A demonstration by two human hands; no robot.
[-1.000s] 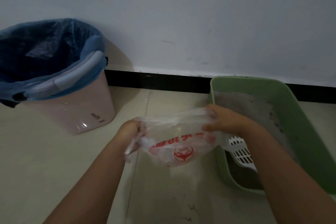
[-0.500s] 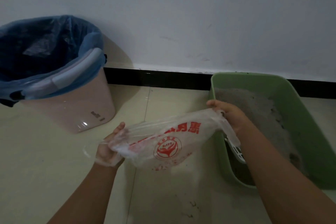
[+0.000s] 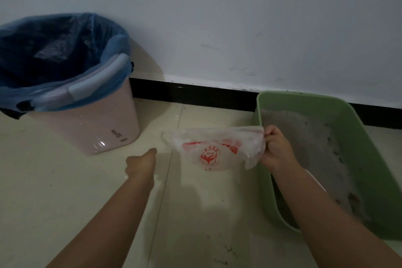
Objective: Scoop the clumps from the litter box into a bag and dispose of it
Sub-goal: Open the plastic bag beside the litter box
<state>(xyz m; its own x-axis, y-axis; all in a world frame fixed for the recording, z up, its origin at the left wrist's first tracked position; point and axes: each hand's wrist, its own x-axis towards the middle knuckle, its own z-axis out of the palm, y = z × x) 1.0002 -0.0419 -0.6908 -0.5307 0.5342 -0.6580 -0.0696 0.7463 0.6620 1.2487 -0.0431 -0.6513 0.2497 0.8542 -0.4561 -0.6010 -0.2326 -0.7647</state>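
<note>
Head view shows your right hand pinching one edge of the clear plastic bag with red print, which hangs above the tiled floor, just left of the green litter box. Your left hand is apart from the bag, holding nothing; whether its fingers are curled or spread cannot be told. A pink bin with a blue liner stands well left.

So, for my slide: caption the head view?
Right hand holds clear bag beside green litter box; left hand apart.
</note>
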